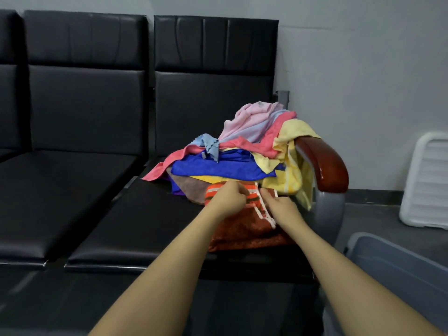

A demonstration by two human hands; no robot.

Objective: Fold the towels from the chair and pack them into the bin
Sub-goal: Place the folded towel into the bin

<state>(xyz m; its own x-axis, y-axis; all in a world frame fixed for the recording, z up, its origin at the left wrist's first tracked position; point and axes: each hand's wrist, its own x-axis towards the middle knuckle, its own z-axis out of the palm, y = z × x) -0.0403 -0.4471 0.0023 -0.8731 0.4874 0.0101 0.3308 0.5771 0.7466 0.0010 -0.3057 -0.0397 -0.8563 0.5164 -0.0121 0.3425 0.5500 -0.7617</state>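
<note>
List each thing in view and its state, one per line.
Orange striped towel: lying on the seat, far edge gripped.
Towel pile: unfolded, heaped on the chair.
Bin: on the floor, inside not visible.
Left hand: pinching the towel.
Right hand: pinching the towel.

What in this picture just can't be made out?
All in the head view:
- Bin: cut off by the right and bottom edges; its inside is hidden.
- Lower towels in the pile: covered by those on top, so no count.
- Orange striped towel: partly hidden by left hand and right hand.
</note>
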